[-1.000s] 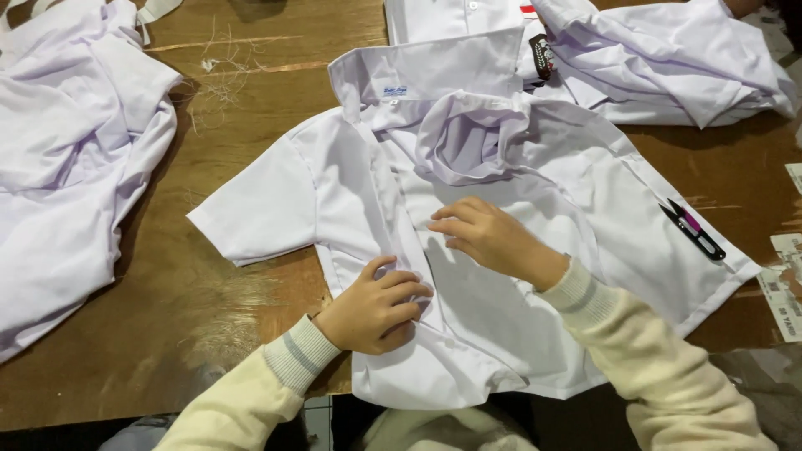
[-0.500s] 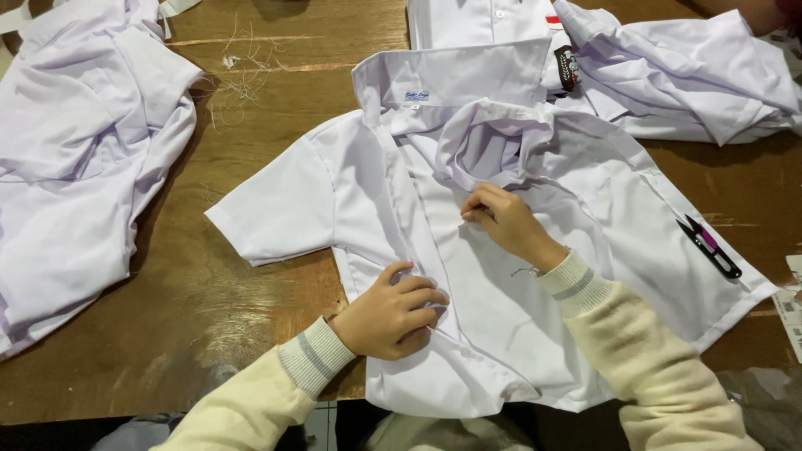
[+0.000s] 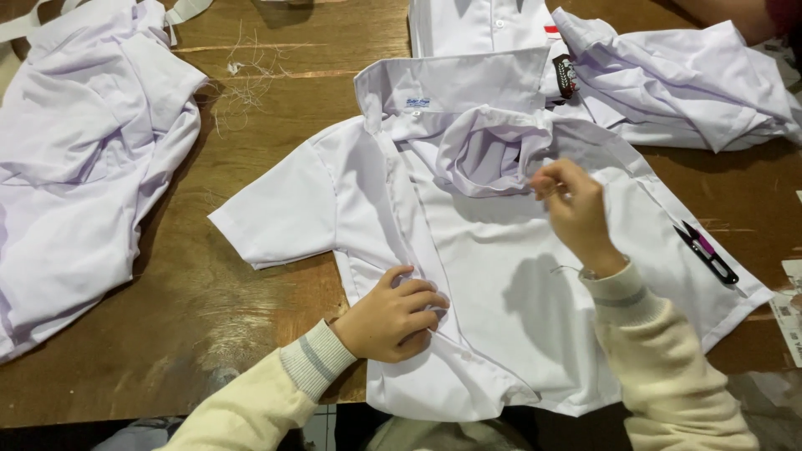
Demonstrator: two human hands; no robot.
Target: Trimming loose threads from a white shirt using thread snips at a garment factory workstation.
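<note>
White shirt lies flat on wooden desk, collar far, hem near. My left hand, fingers curled, presses its placket; my right hand, raised over the chest, pinches a thin thread. Snips right.

right hand blurred — grip unclear | left shirt pile cut off

You are at a garment workbench, in a sewing or finishing workshop. Evidence: a worn wooden table carries several identical white short-sleeved shirts, one laid flat, one folded and others in heaps at the left and upper right. Loose thread clippings lie on the wood, and a small pair of thread snips rests on the flat shirt.
</note>
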